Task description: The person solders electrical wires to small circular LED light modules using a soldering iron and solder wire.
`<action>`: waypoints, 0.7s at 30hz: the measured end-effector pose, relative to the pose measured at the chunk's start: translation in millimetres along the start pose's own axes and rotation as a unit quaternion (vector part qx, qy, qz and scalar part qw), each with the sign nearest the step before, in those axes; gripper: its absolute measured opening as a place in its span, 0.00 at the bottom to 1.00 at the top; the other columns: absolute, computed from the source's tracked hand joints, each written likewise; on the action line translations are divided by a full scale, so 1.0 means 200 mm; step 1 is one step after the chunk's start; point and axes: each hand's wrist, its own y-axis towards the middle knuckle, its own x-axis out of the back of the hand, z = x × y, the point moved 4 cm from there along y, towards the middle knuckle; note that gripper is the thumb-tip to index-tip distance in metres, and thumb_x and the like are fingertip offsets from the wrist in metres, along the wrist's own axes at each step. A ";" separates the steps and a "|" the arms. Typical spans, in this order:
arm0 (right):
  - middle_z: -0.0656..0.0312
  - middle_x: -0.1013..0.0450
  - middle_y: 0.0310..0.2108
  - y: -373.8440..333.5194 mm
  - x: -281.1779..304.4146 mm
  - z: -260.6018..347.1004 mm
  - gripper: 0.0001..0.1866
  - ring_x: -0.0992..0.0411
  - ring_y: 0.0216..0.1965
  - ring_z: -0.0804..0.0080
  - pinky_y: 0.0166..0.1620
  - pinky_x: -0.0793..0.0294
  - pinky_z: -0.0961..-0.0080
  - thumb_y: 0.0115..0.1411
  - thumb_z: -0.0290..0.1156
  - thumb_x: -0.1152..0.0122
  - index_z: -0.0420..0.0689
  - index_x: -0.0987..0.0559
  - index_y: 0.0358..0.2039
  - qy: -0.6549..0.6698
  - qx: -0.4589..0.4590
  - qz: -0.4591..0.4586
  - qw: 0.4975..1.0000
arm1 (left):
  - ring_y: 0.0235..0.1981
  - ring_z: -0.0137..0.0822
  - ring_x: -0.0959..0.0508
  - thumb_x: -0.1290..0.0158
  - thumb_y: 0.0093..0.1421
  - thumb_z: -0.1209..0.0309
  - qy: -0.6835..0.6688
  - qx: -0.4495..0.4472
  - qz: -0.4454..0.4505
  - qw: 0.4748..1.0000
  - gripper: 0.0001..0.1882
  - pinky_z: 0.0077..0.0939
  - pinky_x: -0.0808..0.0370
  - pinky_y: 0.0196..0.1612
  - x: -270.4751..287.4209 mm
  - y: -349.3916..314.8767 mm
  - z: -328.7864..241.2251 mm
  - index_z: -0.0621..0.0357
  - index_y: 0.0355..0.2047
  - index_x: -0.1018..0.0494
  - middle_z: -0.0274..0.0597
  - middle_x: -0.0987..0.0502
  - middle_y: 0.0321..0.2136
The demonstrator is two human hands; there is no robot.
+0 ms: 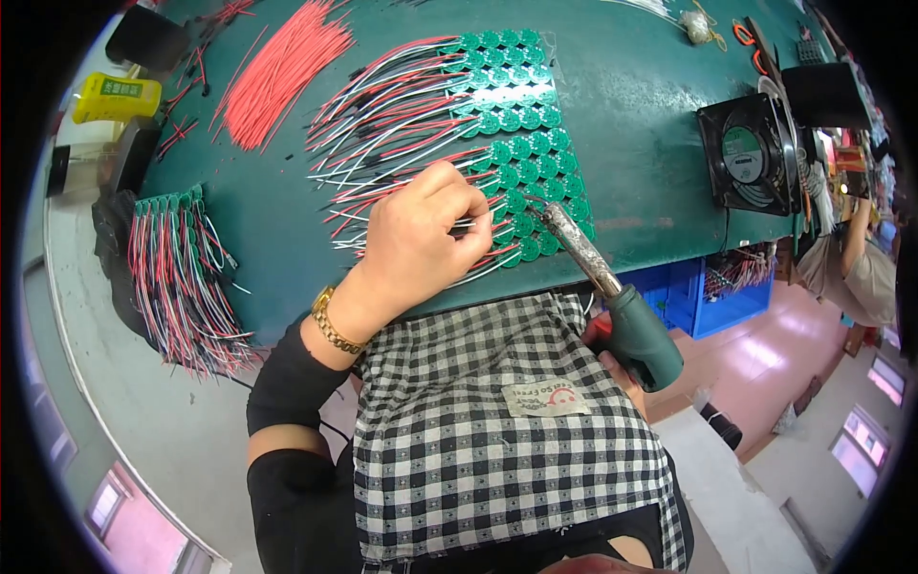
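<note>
My left hand, with a gold watch at its wrist, is closed in a pinch on a wire over the lower panel of round green circuit boards. My right hand, partly hidden behind the handle, grips a soldering iron with a dark green handle. Its metal barrel slants up to the left, and the tip is over the lower panel, close to my left fingers. Whether the tip touches a board I cannot tell. Red, black and white wires fan out leftward from both panels.
Loose red wires lie at the far left. Wired boards hang over the table's left edge, near a yellow bottle. A black fan stands at the right, with scissors behind it. Below are blue bins.
</note>
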 end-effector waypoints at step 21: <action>0.63 0.31 0.32 0.02 -0.03 0.06 0.14 0.32 0.32 0.78 0.38 0.31 0.80 0.54 0.26 0.44 0.38 0.30 0.41 0.096 -0.003 0.028 0.995 | 0.19 0.33 0.26 0.42 0.43 0.78 -0.019 0.031 0.036 0.999 0.04 0.24 0.29 0.21 0.01 -0.01 -0.01 0.58 0.19 0.27 0.37 0.28 0.20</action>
